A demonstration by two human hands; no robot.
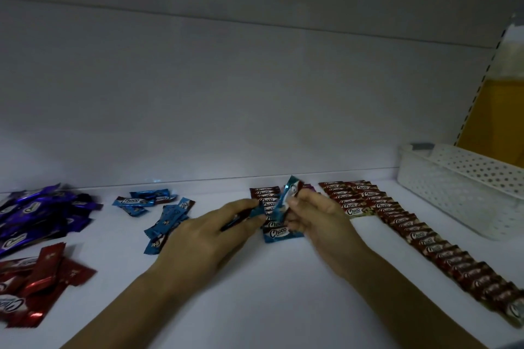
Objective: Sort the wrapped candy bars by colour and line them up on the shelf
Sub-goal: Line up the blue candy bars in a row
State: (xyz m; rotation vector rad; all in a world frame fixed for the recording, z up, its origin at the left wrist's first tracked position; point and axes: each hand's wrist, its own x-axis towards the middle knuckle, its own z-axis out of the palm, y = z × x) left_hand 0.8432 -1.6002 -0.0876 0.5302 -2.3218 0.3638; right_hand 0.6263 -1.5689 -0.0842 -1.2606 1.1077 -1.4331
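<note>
Shelf [255,306]: white, flat surface filling the lower half of the frame, carrying all wrapped bars.

Hands: both work at frame centre, close together.
- The left hand [204,238] has its fingers curled and pinches the first blue bar [256,212] at the fingertips.
- The right hand [320,221] has its fingers curled round the second blue bar [285,201], which stands tilted, upper end toward the back wall. Motion blur hides the finer finger positions.

Sorted stock:
- The centre row [265,193] runs back from the hands and is partly hidden by them. Its far bars have dark red-brown wrappers.
- The front blue bar [280,234] lies flat at the near end of that row, directly below the two held bars.
- The double brown-red row [402,221] runs from right of centre to the lower right edge, its bars overlapping one another.

Unsorted stock:
- The loose blue bars [158,212] lie scattered left of centre.
- The purple pile [37,212] sits at the left edge.
- The red pile [37,286] sits at lower left, just below the purple pile.

Container: the basket [453,187], white plastic with perforated walls, stands at the right edge beside the double row. Its contents cannot be determined through the walls.

Background: a yellow panel [496,110] shows at upper right behind the basket.
</note>
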